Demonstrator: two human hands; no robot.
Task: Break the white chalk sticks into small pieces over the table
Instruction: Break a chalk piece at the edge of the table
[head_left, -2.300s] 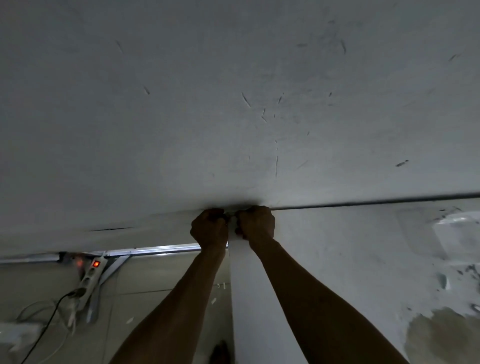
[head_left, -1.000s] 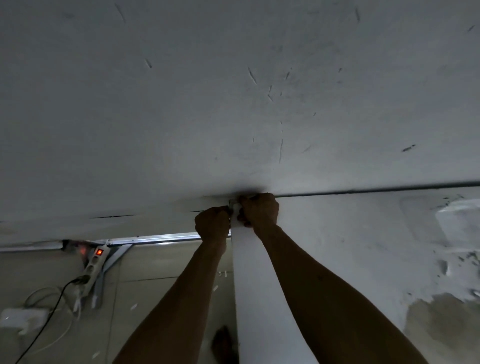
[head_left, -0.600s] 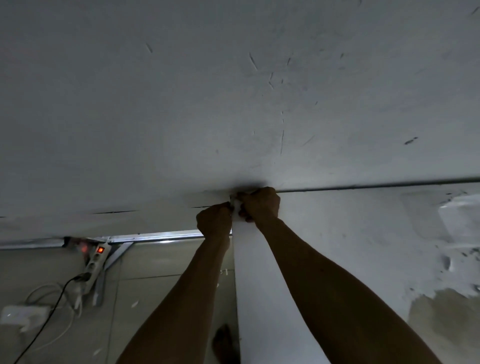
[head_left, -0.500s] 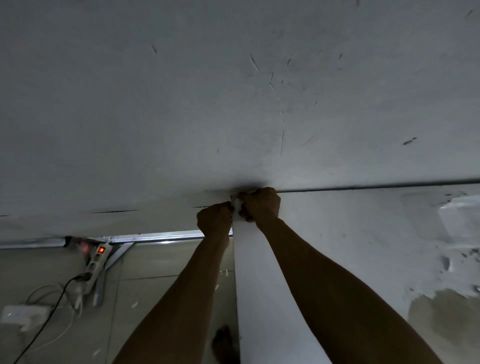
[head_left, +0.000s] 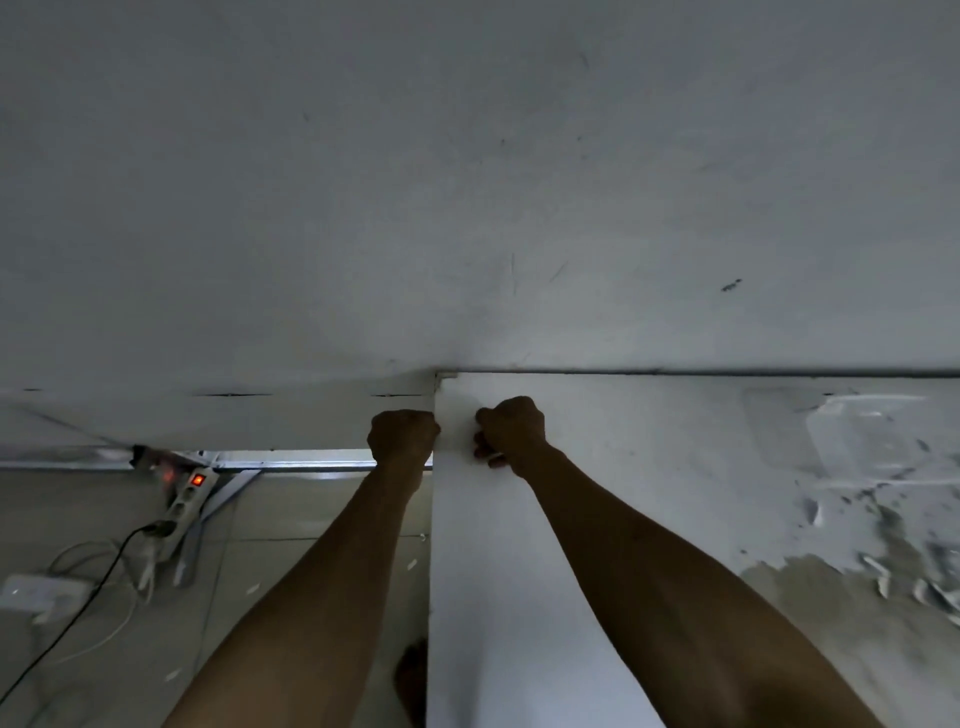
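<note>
Hovering at centre frame, two fists sit side by side with a gap between them. The left grip (head_left: 402, 434) is balled tight just off the left edge of the surface (head_left: 649, 467), out over the floor (head_left: 311, 545); whether chalk hides inside, I cannot tell. The right grip (head_left: 511, 431) curls above the corner, clamped on a pale chalk stub (head_left: 496, 457) peeking beneath the fingers. That gap reads like a stick parted in two. White flecks (head_left: 413, 564) dot the floor beside a power strip (head_left: 189, 493) at lower left.
</note>
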